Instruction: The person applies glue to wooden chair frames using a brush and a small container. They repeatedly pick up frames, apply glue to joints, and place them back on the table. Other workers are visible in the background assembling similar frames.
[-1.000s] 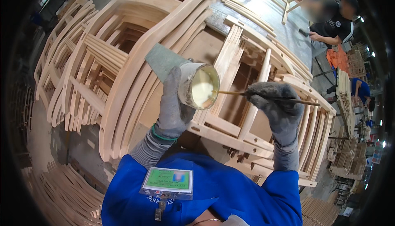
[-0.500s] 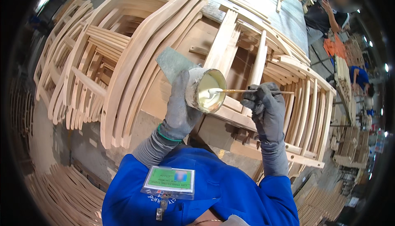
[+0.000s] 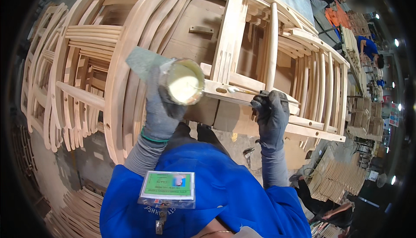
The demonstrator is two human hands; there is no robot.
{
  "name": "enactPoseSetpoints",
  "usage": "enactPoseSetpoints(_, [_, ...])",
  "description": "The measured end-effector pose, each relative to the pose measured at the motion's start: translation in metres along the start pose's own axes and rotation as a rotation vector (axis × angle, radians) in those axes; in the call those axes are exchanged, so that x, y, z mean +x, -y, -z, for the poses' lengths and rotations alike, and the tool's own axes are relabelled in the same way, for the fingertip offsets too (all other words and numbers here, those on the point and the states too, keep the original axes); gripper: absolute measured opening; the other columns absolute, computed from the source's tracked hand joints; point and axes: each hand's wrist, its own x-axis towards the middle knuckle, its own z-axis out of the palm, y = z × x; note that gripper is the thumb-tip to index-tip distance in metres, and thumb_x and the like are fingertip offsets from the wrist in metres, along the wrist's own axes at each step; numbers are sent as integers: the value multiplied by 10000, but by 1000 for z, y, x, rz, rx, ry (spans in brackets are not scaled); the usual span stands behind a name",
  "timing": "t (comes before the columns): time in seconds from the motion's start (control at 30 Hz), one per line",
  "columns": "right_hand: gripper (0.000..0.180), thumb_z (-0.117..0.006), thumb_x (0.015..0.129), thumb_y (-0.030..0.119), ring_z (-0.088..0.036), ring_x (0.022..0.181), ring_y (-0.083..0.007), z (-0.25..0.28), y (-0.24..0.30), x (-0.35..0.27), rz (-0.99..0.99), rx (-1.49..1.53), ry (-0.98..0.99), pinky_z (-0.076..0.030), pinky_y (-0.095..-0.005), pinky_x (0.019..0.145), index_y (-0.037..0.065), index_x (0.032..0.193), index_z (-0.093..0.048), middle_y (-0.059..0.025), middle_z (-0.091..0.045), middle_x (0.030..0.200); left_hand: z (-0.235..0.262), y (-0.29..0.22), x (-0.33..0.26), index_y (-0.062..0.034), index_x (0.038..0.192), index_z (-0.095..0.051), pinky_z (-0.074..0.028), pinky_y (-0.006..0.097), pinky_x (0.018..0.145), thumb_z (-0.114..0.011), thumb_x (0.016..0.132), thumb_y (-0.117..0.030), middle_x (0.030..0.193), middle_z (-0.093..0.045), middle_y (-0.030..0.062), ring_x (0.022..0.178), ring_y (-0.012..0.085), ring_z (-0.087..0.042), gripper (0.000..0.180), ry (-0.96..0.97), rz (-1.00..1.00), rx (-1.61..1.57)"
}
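Note:
My left hand (image 3: 162, 108), in a grey glove, holds a round tin of pale glue (image 3: 181, 82) tilted toward me. A grey scraper blade (image 3: 143, 60) sticks out behind the tin. My right hand (image 3: 272, 114), also gloved, grips a thin brush (image 3: 242, 91) whose tip rests on a slotted rail of an unfinished wooden chair frame (image 3: 242, 47) in front of me.
Stacks of bent wooden chair parts (image 3: 82, 64) fill the left side. More frame pieces (image 3: 323, 86) stand to the right, and flat wooden parts (image 3: 336, 177) are piled low on the right. Other people (image 3: 368, 49) work in the far background.
The brush has left the tin and its tip now lies on the chair rail. The view has shifted closer to the frame and the tin has tilted more toward me.

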Motion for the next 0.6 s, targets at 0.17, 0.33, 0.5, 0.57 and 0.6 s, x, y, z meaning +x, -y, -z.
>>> enactPoseSetpoints(0.17, [100, -561, 876, 25, -661, 751, -238, 3, -26, -3, 232, -282, -79, -589, -371, 681, -33, 950, -530, -170, -632, 843, 26, -11, -2, -152, 1402, -195, -454, 328, 966, -427, 956, -251, 1352, -368, 85, 1218, 216, -435, 513, -37, 52, -210])
enactPoseSetpoints(0.33, [86, -556, 877, 22, -662, 744, -243, 1, -34, 0, 238, -306, -90, -587, -372, 688, -34, 939, -535, -168, -632, 841, 53, 2, -2, -183, 1429, -131, -448, 351, 974, -536, 817, 60, 1377, -308, 125, 1228, 248, -409, 773, -51, -148, 442])
enactPoseSetpoints(0.5, [73, -572, 872, 23, -661, 754, -226, -7, -23, -5, 310, -343, -26, -574, -348, 686, -27, 925, -558, -149, -642, 844, 46, -3, 0, -178, 1436, -109, -452, 350, 972, -562, 774, 105, 1379, -300, 125, 1226, 248, -411, 850, -91, -39, 128])
enactPoseSetpoints(0.57, [83, -591, 862, 20, -656, 768, -204, -15, -21, -3, 295, -440, 7, -567, -331, 708, -28, 925, -567, -139, -646, 849, 48, 0, 1, -177, 1436, -110, -458, 347, 965, -563, 778, 98, 1379, -302, 122, 1226, 247, -412, 844, -95, -57, 214])
enactPoseSetpoints(0.6, [89, -600, 856, 18, -654, 775, -193, -20, -21, -2, 286, -489, 24, -563, -322, 719, -29, 926, -571, -133, -647, 851, 48, 0, 1, -176, 1435, -111, -461, 346, 962, -563, 780, 94, 1379, -303, 120, 1226, 246, -412, 841, -94, -63, 241])
